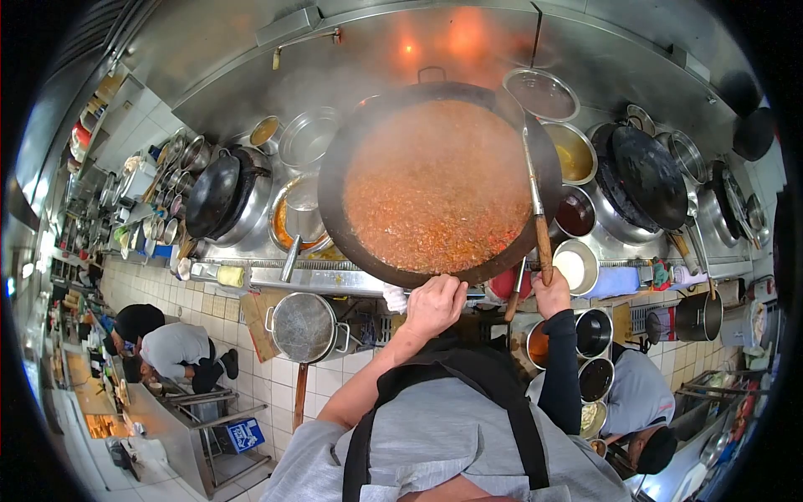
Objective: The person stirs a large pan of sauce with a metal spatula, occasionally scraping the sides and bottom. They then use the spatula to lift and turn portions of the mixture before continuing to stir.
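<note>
A large black wok [333, 180] in front of me is full of a steaming, bubbling orange-red sauce with fine bits [435, 184]. My left hand [437, 303] is closed at the wok's near rim; its fingers hide the exact grip. A white cloth [395, 297] shows just left of it. In my right hand [552, 296] is the wooden handle of a long wok spatula [535, 171]. Its metal shaft runs along the wok's right side, and its head, partly lost in steam, lies at the far right rim. Another wooden-handled tool [513, 303] stands between my hands.
Left of the wok, a metal ladle [303, 219] lies over a sauce bowl. A pot of yellow liquid [570, 152] and a white-filled pot [572, 266] stand right. Black woks [213, 194] [648, 176] flank me. A lidded strainer pot [304, 328] is lower left. Co-workers [180, 356] [640, 393] bend behind.
</note>
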### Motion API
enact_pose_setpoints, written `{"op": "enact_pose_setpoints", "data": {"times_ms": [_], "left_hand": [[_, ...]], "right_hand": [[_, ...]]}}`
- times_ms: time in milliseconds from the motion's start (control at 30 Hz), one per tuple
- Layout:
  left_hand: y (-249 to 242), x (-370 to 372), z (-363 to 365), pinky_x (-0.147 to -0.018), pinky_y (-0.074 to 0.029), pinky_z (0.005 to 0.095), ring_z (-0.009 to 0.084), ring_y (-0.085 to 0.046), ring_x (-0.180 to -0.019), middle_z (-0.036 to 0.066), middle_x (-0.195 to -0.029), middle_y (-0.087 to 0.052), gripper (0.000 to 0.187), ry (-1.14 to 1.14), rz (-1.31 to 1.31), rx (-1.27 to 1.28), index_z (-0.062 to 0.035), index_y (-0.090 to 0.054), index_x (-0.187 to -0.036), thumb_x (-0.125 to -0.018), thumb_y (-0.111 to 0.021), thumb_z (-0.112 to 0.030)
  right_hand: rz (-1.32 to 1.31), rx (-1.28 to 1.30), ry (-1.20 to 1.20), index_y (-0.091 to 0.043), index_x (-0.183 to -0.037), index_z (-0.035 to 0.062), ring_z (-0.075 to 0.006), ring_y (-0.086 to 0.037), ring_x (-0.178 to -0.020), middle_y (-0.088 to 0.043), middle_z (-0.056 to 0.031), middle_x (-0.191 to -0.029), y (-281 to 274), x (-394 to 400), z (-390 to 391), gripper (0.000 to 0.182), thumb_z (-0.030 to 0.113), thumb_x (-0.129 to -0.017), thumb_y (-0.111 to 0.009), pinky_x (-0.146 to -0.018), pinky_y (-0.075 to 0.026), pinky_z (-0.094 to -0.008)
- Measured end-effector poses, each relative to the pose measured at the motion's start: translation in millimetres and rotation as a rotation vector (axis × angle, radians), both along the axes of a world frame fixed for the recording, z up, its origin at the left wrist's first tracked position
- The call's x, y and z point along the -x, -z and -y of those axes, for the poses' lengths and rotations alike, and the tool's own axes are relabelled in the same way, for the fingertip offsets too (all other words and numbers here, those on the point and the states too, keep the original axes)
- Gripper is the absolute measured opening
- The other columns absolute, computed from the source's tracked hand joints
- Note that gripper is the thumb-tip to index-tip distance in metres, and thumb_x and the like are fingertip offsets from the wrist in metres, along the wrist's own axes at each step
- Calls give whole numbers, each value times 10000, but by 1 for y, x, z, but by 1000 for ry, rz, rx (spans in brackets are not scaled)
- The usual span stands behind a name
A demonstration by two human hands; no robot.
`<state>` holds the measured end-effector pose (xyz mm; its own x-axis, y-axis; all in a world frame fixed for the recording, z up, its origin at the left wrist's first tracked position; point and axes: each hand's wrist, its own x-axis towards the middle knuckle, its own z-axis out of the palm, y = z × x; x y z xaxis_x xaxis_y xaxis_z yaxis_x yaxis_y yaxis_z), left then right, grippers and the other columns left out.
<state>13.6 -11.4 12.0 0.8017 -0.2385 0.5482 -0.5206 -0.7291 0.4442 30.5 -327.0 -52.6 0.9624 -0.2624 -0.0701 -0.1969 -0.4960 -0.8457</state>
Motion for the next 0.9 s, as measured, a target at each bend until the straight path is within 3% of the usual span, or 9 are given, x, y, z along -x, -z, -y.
{"op": "enact_pose_setpoints", "data": {"times_ms": [100,900], "left_hand": [[2,0,0,-637,-587,495,351,-741,-747,120,-799,-665,240,-4,-2,-5,-79,-637,-898,-1047,-795,-183],[0,0,1,-633,-585,498,356,-736,-742,124,-797,-665,252,-15,-4,-26,-80,-624,-892,-1046,-793,-186]], "right_hand": [[59,14,-28,-686,-1066,-7,-312,-720,-758,-716,-176,-849,21,-2,7,155,109,-991,-754,-747,-601,-448],[21,3,-27,-694,-1041,-7,-321,-714,-754,-713,-182,-843,4,-1,3,141,101,-984,-764,-751,-598,-459]]}}
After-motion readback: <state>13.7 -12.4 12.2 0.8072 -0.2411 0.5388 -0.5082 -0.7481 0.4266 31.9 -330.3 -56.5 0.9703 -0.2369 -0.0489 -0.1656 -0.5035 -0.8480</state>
